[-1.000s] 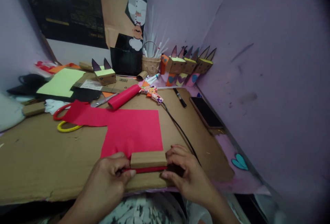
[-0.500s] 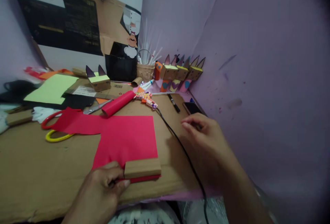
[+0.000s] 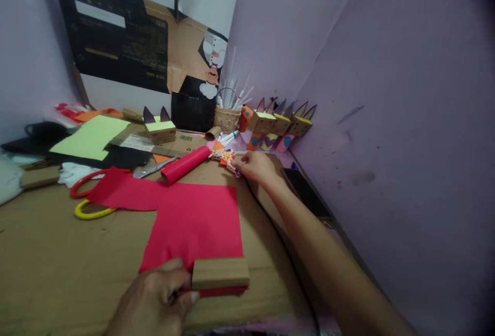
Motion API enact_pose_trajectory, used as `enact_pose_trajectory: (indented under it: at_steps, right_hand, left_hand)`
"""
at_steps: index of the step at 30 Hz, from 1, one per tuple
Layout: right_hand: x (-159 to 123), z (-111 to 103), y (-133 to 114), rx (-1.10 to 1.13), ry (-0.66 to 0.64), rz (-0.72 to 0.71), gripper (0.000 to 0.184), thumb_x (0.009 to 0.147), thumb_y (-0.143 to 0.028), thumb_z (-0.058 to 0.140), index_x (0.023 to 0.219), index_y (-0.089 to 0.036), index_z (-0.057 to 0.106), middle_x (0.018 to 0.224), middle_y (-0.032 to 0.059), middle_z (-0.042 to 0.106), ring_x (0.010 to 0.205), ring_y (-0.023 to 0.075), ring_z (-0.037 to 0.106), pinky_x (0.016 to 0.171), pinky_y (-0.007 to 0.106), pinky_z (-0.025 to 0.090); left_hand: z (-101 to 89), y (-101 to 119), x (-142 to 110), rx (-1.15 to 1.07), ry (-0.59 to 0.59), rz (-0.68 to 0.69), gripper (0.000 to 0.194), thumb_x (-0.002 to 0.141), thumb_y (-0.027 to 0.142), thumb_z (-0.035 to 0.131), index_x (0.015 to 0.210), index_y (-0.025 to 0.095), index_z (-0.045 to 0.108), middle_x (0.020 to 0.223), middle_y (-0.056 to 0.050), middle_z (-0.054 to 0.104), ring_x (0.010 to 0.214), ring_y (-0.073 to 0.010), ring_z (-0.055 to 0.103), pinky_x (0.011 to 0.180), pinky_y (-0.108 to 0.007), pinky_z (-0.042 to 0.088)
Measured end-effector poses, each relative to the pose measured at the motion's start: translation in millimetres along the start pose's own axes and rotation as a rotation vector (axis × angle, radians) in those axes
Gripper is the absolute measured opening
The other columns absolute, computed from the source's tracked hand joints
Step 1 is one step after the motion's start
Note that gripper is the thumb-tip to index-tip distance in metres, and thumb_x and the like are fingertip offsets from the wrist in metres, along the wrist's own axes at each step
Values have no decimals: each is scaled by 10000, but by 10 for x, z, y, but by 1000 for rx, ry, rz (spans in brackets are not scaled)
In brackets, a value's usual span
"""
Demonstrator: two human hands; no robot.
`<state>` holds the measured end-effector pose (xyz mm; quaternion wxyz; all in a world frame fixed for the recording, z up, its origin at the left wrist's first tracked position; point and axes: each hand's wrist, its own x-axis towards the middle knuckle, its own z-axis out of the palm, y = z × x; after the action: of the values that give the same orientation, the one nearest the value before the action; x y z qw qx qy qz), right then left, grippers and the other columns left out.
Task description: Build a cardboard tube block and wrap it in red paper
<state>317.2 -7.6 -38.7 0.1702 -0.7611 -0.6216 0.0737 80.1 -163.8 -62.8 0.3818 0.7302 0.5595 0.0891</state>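
At the table's front edge, my left hand (image 3: 152,295) is closed, pinching a small folded cardboard piece (image 3: 220,272) and the red paper edge beneath it. That edge belongs to a large cut red paper sheet (image 3: 201,217) lying flat. My right hand (image 3: 255,167) is stretched forward, its fingers closed at the handle of a glue gun (image 3: 228,158) with a colourful pattern. A black cord (image 3: 276,233) runs from the gun toward me, partly behind my right forearm. Touching the gun's front is a rolled red paper tube (image 3: 186,164).
Scissors with a red and a yellow handle (image 3: 95,216) lie partly under the red paper. A phone (image 3: 307,191) rests along the right edge. Behind stand a cardboard animal head (image 3: 160,131), several eared cardboard figures (image 3: 264,122) and a basket (image 3: 227,118) of glue sticks and markers.
My right hand has moved forward and left, from beside the phone to the glue gun's handle. My left hand keeps its pinch on the cardboard piece and red paper. The view has shifted slightly.
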Motion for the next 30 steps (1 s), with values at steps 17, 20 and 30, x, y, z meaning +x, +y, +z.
enact_pose_trajectory:
  at_steps: [17, 20, 30]
  right_hand:
    - [-175, -32, -67, 300, 390, 53, 407, 724, -306, 559, 1094, -164, 470, 919, 123, 647, 790, 272, 612, 680, 374, 470]
    - [-521, -177, 0, 623, 358, 56, 314, 696, -365, 574, 940, -173, 532, 776, 55, 612, 601, 183, 553, 528, 293, 453]
    - [-2130, -525, 368, 1030, -66, 284, 274, 701, -467, 623, 904, -290, 669, 613, 53, 604, 456, 179, 508, 387, 280, 384]
  left_hand:
    - [-24, 56, -2, 25, -32, -35, 216, 726, 111, 480, 582, 192, 619, 686, 4, 602, 696, -150, 575, 610, -230, 360]
    - [-26, 64, -7, 10, -30, -46, 204, 719, 110, 490, 569, 187, 605, 682, 6, 600, 693, -147, 571, 616, -231, 356]
    - [21, 13, -23, -2, 23, -19, 205, 716, 149, 492, 518, 180, 533, 647, 6, 544, 638, -140, 518, 593, -251, 339]
